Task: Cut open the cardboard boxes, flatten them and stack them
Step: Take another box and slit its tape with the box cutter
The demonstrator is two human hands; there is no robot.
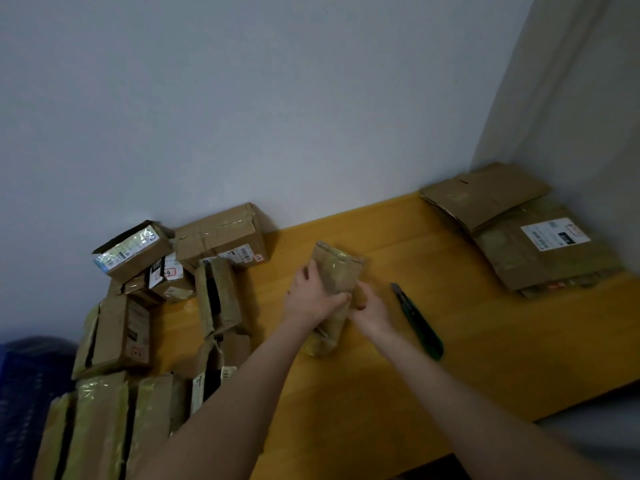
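Yellow worktop (pixel 450 341) with a pile of uncut boxes (pixel 138 323) at nine o'clock and the flat stack (pixel 519 237) at two o'clock against the wall. At centre is a small taped box (pixel 337 268), brown under glossy tape and seemingly partly collapsed. The left hand (pixel 311 299) curls round its left side and the right hand (pixel 370 313) grips its near right edge. A green knife (pixel 419 323) lies just beside the box at three o'clock, untouched. The step is probably flattening: press along the folds with spread palms and keep clear of the knife.
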